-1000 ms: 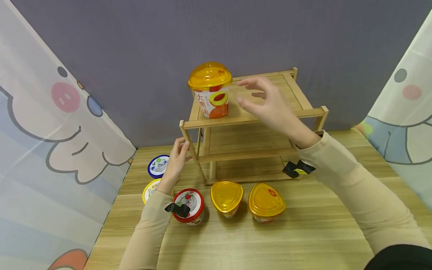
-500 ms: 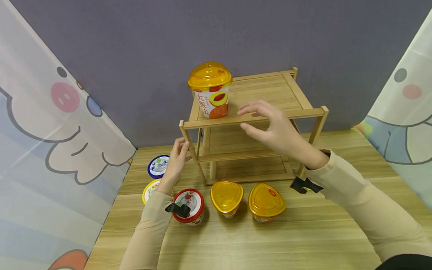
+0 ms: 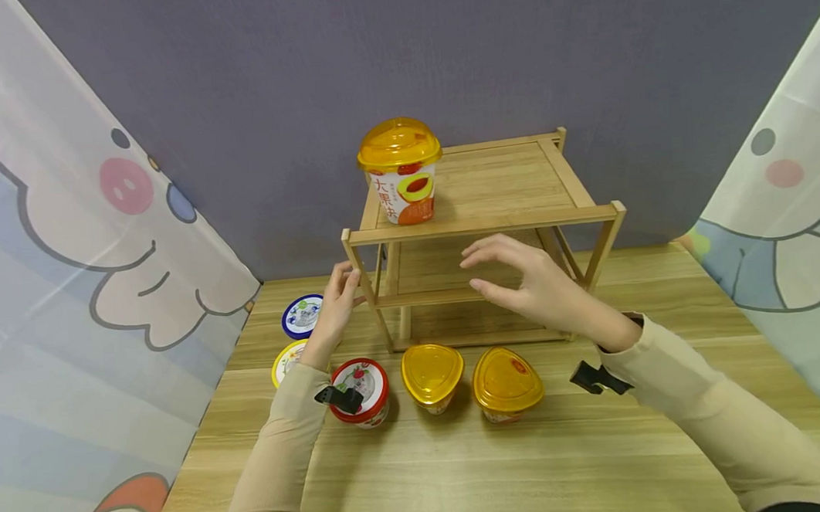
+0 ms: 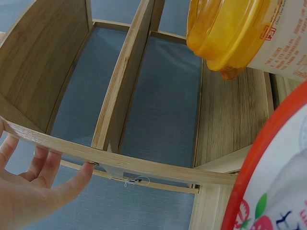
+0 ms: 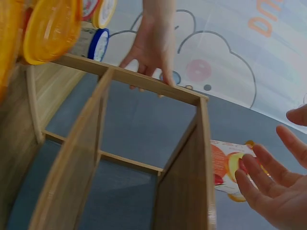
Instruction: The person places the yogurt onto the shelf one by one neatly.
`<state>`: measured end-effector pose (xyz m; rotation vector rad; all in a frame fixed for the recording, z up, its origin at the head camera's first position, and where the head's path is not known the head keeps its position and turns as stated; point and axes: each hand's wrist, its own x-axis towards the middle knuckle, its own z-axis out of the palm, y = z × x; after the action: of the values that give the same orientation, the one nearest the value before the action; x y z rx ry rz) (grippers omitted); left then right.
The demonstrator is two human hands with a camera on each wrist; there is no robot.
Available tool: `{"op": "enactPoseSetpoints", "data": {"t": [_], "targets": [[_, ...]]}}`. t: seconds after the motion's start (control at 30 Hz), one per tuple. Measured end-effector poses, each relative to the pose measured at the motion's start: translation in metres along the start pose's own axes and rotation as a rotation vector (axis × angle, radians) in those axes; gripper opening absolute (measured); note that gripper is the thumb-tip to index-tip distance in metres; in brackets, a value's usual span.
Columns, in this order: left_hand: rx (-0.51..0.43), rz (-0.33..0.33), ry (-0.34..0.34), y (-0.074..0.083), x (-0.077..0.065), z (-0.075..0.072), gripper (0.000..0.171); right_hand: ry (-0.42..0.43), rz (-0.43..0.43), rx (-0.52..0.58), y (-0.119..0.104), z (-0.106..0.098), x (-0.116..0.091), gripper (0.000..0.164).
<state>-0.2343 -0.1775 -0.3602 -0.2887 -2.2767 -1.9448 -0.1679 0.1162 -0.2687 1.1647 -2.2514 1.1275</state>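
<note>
A three-tier wooden shelf rack (image 3: 510, 181) stands at the back of the table. My left hand (image 3: 336, 310) holds its left front post; in the left wrist view the thumb and fingertips touch the wood. On the top board, at the left, an upright fruit cup (image 3: 406, 186) wears an orange domed lid. My right hand (image 3: 533, 280) hovers in front of the middle tier, its fingers loosely bent around nothing. Two more orange-lidded cups, one left (image 3: 431, 372) and one right (image 3: 507, 381), stand before the rack. Beside them sits a red-lidded tub (image 3: 363, 390).
Behind my left forearm are a yellow-lidded tub (image 3: 286, 361), partly hidden, and a blue-lidded tub (image 3: 302, 316). A grey wall (image 3: 294, 177) backs the wooden table (image 3: 463, 477). Cartoon-printed curtains flank both sides, one left (image 3: 54, 228) and one right (image 3: 799, 251).
My right hand has drawn away from the cup on the top board, coming down and slightly right to the middle tier's height. The left hand stays at the post.
</note>
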Motion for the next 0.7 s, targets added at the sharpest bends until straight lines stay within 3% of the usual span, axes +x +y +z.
{"op": "enactPoseSetpoints", "data": {"t": [0.4,0.57,0.7], "targets": [[-0.003,-0.004,-0.004,-0.001,0.002,0.001,0.028,-0.166,-0.050,-0.001,0.025,0.017,-0.036,0.028],[-0.011,0.011,-0.009,0.000,0.002,0.002,0.029,-0.277,0.029,-0.080,0.031,0.023,-0.050,0.028],[-0.014,0.007,0.005,-0.001,0.001,0.001,0.028,-0.405,0.142,-0.148,0.036,0.028,-0.061,0.034]]}}
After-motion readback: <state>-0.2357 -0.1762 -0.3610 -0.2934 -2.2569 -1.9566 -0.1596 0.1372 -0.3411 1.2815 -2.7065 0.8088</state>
